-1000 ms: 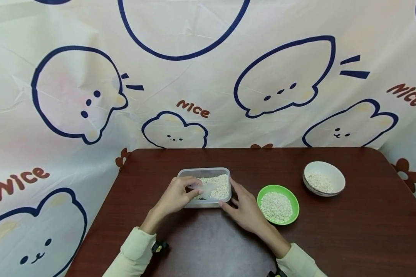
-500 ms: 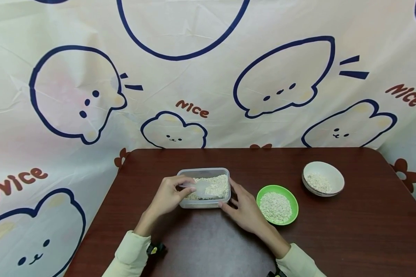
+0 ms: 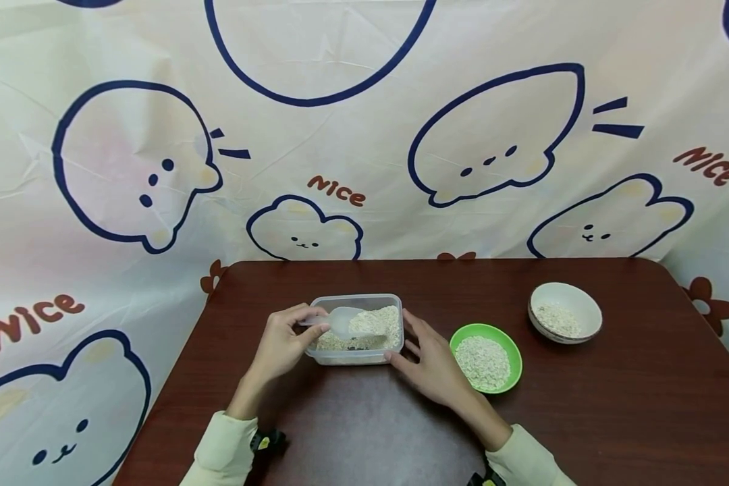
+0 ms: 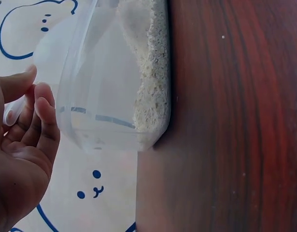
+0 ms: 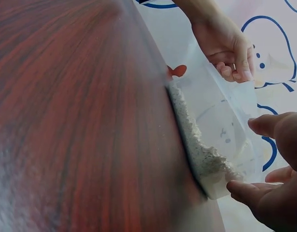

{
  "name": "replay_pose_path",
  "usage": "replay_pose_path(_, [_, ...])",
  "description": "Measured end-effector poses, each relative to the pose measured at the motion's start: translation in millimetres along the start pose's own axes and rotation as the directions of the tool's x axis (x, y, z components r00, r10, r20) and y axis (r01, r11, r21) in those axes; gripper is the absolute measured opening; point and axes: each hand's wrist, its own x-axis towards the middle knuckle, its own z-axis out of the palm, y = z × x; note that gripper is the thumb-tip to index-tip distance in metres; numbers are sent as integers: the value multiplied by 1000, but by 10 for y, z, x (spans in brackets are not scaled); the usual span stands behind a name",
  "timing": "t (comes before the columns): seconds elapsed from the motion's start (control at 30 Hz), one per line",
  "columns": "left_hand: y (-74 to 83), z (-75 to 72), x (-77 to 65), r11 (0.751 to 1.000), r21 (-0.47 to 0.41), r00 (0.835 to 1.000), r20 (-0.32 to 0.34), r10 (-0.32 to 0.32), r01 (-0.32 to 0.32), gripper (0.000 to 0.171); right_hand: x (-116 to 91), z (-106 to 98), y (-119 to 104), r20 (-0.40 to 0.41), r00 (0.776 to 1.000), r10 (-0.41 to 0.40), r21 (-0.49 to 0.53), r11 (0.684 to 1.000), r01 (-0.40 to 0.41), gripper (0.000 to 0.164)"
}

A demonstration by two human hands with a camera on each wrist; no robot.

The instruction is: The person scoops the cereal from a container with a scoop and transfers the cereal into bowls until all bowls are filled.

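A translucent white scoop [image 3: 337, 325] with pale oat-like flakes in its bowl is tilted over a clear plastic food container [image 3: 355, 360]. My left hand [image 3: 281, 343] pinches the scoop's short handle between thumb and fingers at the container's left end. More flakes [image 3: 389, 324] are heaped in the container, higher at the right. My right hand [image 3: 430, 364] holds the container's right end, thumb at the front corner and fingers along the side wall. In the right wrist view, the fingertips [image 5: 237, 187] touch the container low down and the thumb is close to its rim.
A green bowl [image 3: 516, 378] full of flakes stands just right of my right hand. Farther back and right is a white bowl [image 3: 589, 307] with some flakes. All stand on a dark red-brown wooden table [image 3: 364, 432], with a printed cloth [image 3: 389, 135] hanging behind.
My left hand has moved left and slightly up, drawing the scoop out of the flakes; its bowl and load now show. The right hand has stayed at the container.
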Motion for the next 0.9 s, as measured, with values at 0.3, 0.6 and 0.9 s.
replay_pose_path(0.3, [1, -51, -15, 999, -4, 997, -63, 39, -39, 13, -19, -38, -40, -13, 999, -36, -18, 999, 36, 82])
replay_pose_path(0.6, [20, -49, -30, 1000, -7, 997, -82, 18, -18, 14, -14, -111, -83, -13, 1000, -24, -34, 999, 23, 82])
replay_pose_path(0.9, [63, -36, -4, 999, -51, 997, -78, 4, -8, 13, -29, -185, -108, -29, 999, -38, -50, 998, 36, 81])
